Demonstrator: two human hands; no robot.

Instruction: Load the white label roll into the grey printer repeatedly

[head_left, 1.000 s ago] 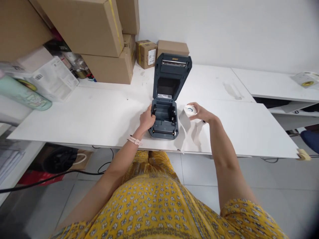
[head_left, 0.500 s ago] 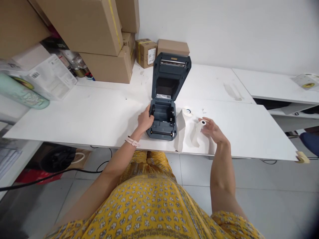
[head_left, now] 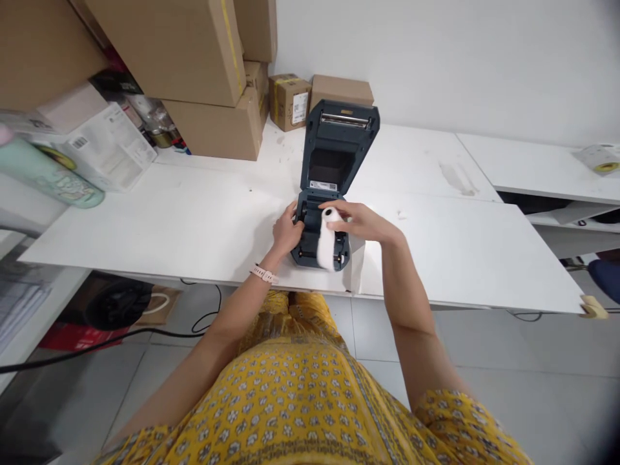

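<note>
A dark label printer (head_left: 339,139) stands on the white table (head_left: 217,213) with its lid raised. Gripping the left wall of its base is my left hand (head_left: 287,234), thumb over the inner edge. My right hand (head_left: 363,221) holds a small white paper roll (head_left: 327,245) over the printer's open bay, fingers closed round its top. The roll is tilted, its dark core facing up, and a loose tail of paper hangs toward the printer's front. A second strip of white paper (head_left: 357,263) lies right of the printer, partly hidden behind my right hand.
Cardboard boxes (head_left: 213,123) are stacked at the back left, with smaller boxes (head_left: 289,103) against the wall. A green bottle (head_left: 62,177) and a white box (head_left: 111,148) are at far left. A black cable (head_left: 145,330) hangs below the table edge.
My right hand has carried the paper roll leftward from the table to above the printer's open bay. My left hand keeps its hold on the printer. The camera view has shifted slightly.
</note>
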